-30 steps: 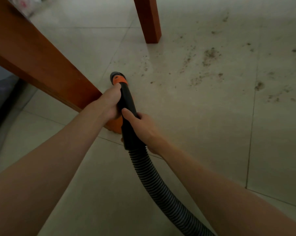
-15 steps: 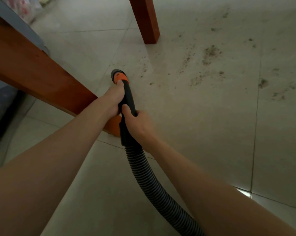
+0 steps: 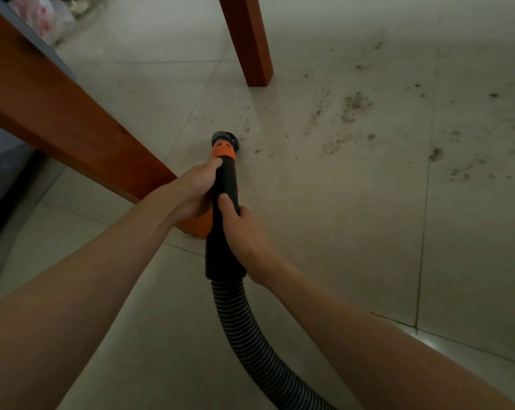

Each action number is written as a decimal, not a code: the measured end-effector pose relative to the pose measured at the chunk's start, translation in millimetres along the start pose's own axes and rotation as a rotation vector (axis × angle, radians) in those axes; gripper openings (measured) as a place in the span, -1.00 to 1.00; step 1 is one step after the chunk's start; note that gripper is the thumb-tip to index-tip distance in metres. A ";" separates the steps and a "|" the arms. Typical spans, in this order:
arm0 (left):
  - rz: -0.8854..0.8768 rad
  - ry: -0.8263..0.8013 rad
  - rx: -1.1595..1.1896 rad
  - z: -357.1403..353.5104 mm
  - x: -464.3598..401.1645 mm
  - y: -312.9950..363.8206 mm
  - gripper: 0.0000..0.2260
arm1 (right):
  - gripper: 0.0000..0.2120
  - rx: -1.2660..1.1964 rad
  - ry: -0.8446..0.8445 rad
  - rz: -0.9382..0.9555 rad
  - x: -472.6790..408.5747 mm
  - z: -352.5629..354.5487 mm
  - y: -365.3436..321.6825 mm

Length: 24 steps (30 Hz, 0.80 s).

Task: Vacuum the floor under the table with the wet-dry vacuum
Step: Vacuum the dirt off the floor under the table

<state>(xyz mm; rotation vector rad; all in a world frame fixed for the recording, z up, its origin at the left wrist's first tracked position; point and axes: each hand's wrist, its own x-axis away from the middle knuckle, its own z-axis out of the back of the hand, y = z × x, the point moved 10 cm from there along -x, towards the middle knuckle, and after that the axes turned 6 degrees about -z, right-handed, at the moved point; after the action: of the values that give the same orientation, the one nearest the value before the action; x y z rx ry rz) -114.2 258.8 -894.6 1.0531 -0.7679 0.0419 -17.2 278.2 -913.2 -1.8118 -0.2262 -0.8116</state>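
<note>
Two wooden table legs show: the near leg (image 3: 72,119) slants across the left, the far leg (image 3: 245,39) stands upright at top centre, with a strip of pale tiled floor (image 3: 161,93) open between them. A plastic bag (image 3: 47,20) lies at far left. One black vacuum nozzle (image 3: 224,184) with an orange collar sits at centre, its tip near the floor just right of the near leg; one ribbed hose (image 3: 250,335) curves from it toward the near edge. The left hand (image 3: 195,190) wraps the nozzle below the collar; the right hand (image 3: 244,232) grips it lower, thumb along the top. Right of the nozzle, scattered dirt (image 3: 353,106) speckles wide bare tiles.
</note>
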 end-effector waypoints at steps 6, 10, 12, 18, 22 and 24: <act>-0.005 0.029 -0.019 -1.0 -5.9 4.9 -0.57 | -0.56 0.095 0.053 0.012 -9.8 7.8 -7.7; -0.016 0.054 -0.085 -0.2 -16.6 9.1 -0.46 | -0.56 0.167 0.104 0.026 -18.1 14.9 -15.4; -0.019 0.051 -0.096 -2.4 -21.3 10.4 -0.45 | -0.52 0.168 0.107 0.030 -19.9 16.3 -16.2; -0.031 0.038 -0.174 -11.0 -22.0 8.1 -0.46 | -0.58 0.095 0.095 0.034 -15.5 17.8 -9.2; -0.037 -0.012 -0.193 -24.5 -13.6 7.5 -0.58 | -0.59 0.047 0.089 -0.018 -8.3 23.8 -2.4; -0.039 -0.046 -0.188 -32.4 -8.9 8.4 -0.58 | -0.59 0.050 0.118 -0.007 -2.4 28.5 -1.4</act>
<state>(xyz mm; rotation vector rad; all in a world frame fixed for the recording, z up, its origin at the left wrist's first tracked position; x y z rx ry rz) -106.3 291.7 -901.9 0.8921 -0.7773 -0.0870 -7.7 304.6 -918.8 -1.7114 -0.1748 -0.9070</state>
